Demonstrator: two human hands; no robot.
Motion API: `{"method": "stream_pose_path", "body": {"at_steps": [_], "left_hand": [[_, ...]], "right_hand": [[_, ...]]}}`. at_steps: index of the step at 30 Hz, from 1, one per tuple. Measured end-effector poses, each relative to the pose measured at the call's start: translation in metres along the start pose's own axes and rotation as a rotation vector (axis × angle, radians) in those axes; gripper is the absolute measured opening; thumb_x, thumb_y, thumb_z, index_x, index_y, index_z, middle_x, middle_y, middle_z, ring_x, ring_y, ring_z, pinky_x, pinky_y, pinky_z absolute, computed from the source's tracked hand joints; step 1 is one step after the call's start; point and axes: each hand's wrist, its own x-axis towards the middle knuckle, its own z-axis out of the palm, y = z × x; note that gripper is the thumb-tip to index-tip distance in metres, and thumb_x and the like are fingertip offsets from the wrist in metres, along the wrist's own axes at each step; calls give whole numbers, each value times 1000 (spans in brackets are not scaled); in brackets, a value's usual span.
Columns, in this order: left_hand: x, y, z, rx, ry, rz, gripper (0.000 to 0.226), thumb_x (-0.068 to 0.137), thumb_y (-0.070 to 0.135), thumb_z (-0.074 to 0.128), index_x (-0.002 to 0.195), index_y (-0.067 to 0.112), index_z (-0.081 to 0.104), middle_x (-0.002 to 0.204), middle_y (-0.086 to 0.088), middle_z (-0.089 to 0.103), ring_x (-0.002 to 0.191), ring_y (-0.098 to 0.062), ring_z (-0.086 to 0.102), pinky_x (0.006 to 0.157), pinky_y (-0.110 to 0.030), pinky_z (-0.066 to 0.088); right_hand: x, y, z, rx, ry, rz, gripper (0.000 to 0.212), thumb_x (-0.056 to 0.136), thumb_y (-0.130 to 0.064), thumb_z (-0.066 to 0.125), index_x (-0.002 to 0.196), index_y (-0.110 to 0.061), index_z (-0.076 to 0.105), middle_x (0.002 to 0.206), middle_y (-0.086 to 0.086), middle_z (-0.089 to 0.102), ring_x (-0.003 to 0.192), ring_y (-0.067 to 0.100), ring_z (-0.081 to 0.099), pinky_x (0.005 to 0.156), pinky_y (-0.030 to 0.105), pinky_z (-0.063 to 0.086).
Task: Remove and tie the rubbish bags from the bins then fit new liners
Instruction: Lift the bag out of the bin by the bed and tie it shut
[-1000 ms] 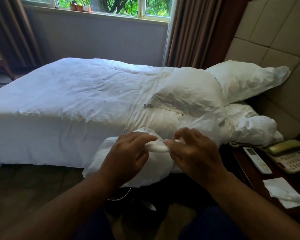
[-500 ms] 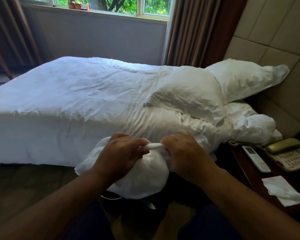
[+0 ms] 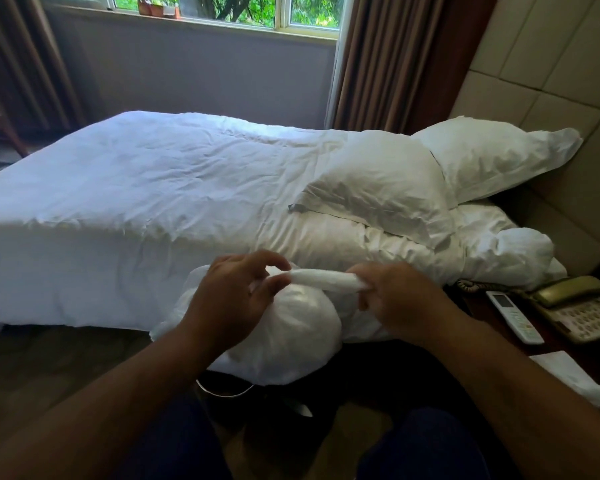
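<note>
A white plastic rubbish bag [image 3: 291,337] bulges round below my hands, in front of the bed. Its neck is twisted into a tight white roll [image 3: 321,279] stretched level between my hands. My right hand [image 3: 399,299] is closed around the right end of the roll. My left hand [image 3: 236,299] pinches the left end between thumb and fingertips, the other fingers loosely spread. Under the bag shows the dark bin with a thin metal rim [image 3: 222,393], mostly hidden.
A bed with a white duvet [image 3: 153,202] and pillows [image 3: 378,188] fills the middle. At right a dark bedside table [image 3: 482,317] holds a remote control [image 3: 515,317], a telephone [image 3: 582,306] and white paper [image 3: 572,379]. My knees are at the bottom edge.
The bag's neck has been twisted tighter and drawn out into a longer roll. My hands have moved apart, the right one pulling its end rightward.
</note>
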Motion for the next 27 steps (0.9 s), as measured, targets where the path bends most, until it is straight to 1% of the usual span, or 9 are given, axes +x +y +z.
{"method": "stream_pose_path", "body": {"at_steps": [3, 6, 9, 11, 15, 20, 22, 24, 27], "left_hand": [[5, 0, 0, -42, 26, -48, 26, 85, 55, 55, 103, 39, 62, 74, 9, 69, 72, -1, 61, 74, -27, 45], [6, -1, 2, -66, 31, -91, 30, 83, 56, 53, 108, 41, 59, 81, 6, 73, 79, -10, 65, 79, -29, 48], [3, -2, 5, -70, -13, -92, 30, 84, 55, 51, 103, 37, 67, 79, 7, 71, 79, -6, 61, 75, -10, 41], [0, 1, 8, -38, -66, -46, 33, 86, 53, 51, 95, 32, 75, 72, 8, 66, 74, -6, 57, 68, -3, 36], [-6, 10, 11, -118, -182, 18, 29, 90, 49, 52, 93, 34, 77, 73, 10, 64, 71, -5, 59, 69, -15, 40], [-4, 23, 12, -65, -260, 202, 30, 93, 47, 56, 86, 26, 75, 71, 11, 65, 71, -7, 58, 71, -36, 47], [-3, 27, 14, -22, -245, 229, 29, 89, 49, 61, 81, 24, 73, 67, 11, 62, 69, -5, 54, 70, -35, 45], [-3, 29, 14, -5, -219, 219, 25, 88, 48, 63, 80, 26, 73, 65, 12, 60, 68, -3, 52, 70, -33, 44], [-4, 26, 13, 30, -189, 157, 27, 89, 50, 57, 80, 29, 71, 65, 13, 59, 68, -4, 53, 72, -30, 40]], "right_hand": [[-6, -2, -6, 436, -156, 6, 25, 95, -31, 66, 88, -7, 72, 74, 9, 73, 62, 12, 64, 63, 27, 50], [-14, -10, -6, 692, -159, -15, 34, 90, -49, 64, 94, -19, 78, 89, 1, 72, 81, 23, 69, 74, 36, 55], [-17, -11, -5, 930, -58, -29, 29, 83, -48, 70, 90, -23, 81, 111, -6, 62, 104, 11, 64, 87, 37, 52], [-18, -11, -1, 1102, -62, -42, 43, 76, -57, 76, 93, -19, 82, 128, -7, 63, 121, 9, 60, 97, 33, 52], [-20, -25, -4, 1394, 9, 18, 32, 90, -29, 61, 103, -4, 75, 134, -5, 66, 122, 8, 62, 86, 18, 53], [-10, -21, 3, 1187, 132, 226, 26, 96, -32, 60, 102, -15, 78, 111, -4, 76, 108, 14, 71, 99, 41, 54], [-11, -20, 6, 993, 134, 224, 44, 85, -52, 68, 98, -12, 78, 101, 7, 77, 97, 25, 73, 93, 54, 56], [-13, -22, 6, 861, 130, 193, 70, 75, -69, 59, 95, -3, 73, 94, 20, 74, 91, 37, 71, 85, 61, 54], [-15, -14, 4, 850, 65, 155, 82, 76, -72, 47, 90, 6, 68, 91, 29, 70, 91, 49, 65, 86, 64, 50]]}}
